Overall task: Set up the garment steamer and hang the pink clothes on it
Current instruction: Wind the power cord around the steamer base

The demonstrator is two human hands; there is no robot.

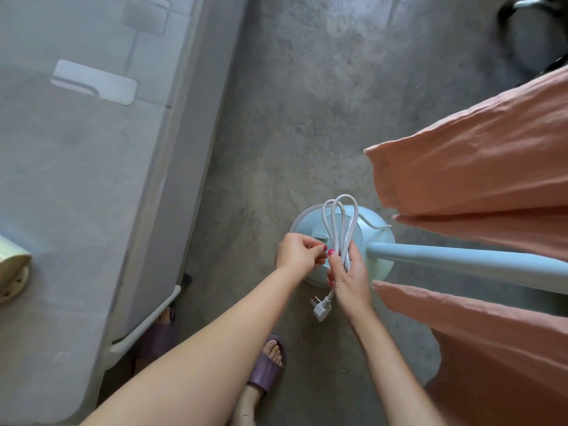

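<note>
The light blue garment steamer base [373, 238] stands on the concrete floor, and its pole [461, 265] rises toward the right. Pink clothes [479, 167] hang on both sides of the pole. My right hand [350, 278] grips a bundled white power cord [339, 222] above the base, its loops pointing up and its plug [321, 307] dangling below. My left hand [299, 252] pinches something small at the bundle, perhaps a tie; I cannot make it out.
A grey table [76, 179] with a white frame fills the left, bearing a white handle-like object [95, 83] and a cream object [12, 272]. A black chair base [534, 35] sits top right. My feet in purple slippers [267, 367] stand below.
</note>
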